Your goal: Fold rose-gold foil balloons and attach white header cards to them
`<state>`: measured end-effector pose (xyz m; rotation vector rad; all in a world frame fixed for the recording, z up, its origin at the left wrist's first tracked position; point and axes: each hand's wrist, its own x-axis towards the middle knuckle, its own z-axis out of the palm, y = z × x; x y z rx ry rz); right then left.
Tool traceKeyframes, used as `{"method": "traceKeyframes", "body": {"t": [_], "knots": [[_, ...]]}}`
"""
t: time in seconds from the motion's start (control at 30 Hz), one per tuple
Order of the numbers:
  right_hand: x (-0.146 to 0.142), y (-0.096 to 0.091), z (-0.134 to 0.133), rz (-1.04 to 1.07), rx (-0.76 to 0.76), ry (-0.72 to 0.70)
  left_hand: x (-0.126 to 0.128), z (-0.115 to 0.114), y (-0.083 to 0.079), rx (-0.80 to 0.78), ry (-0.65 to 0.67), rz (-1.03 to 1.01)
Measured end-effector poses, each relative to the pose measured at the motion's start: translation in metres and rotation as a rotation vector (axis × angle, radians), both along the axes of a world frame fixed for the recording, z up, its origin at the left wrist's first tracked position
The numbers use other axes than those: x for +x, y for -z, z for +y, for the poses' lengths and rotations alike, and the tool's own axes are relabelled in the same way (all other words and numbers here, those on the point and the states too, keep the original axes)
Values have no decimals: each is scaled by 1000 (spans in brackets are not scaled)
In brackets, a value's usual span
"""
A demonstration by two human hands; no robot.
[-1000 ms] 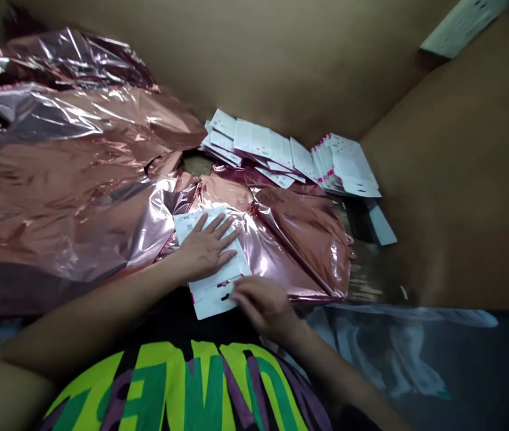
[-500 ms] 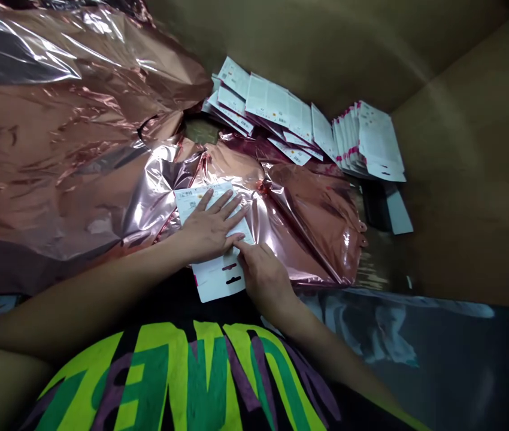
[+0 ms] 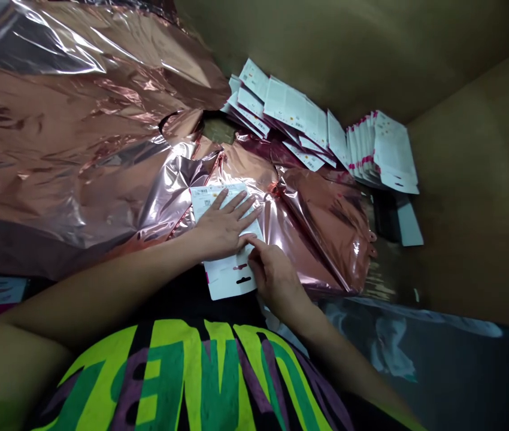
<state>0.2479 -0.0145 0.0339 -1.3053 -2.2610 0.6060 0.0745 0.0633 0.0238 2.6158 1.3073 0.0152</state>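
A white printed packet [image 3: 230, 281] with hanging slots lies on pink metallic foil [image 3: 326, 227] in front of me. My left hand [image 3: 225, 230] rests flat on it with fingers spread, hiding much of its middle. At the packet's right edge is my right hand [image 3: 276, 275], its fingers curled and the index fingertip touching beside my left thumb. A gap shows between its thumb and index finger; what lies inside the curl, if anything, is hidden.
Behind the foil lies a loose pile of white packets [image 3: 288, 105], beside a row of upright ones [image 3: 393, 146]. Brown cardboard walls [image 3: 474, 179] rise at the back and right. A dark object [image 3: 384, 212] sits below the row. Another packet [image 3: 0, 291] lies at far left.
The whole view has shifted, so things appear a little further right. My right thumb has come away from its index finger. My left hand stays flat on the packet.
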Motion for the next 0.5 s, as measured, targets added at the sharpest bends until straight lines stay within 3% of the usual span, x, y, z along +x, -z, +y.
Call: {"method": "traceKeyframes", "body": {"t": [0.13, 0.23, 0.37, 0.5], "knots": [[5, -3, 2, 67, -139, 14, 0, -1, -2, 7, 4, 3], [5, 5, 7, 10, -37, 39, -1, -1, -2, 16, 10, -6], [-9, 16, 16, -234, 53, 41, -2, 0, -1, 12, 5, -30], [-10, -7, 10, -229, -112, 0, -2, -1, 0, 9, 10, -16]]}}
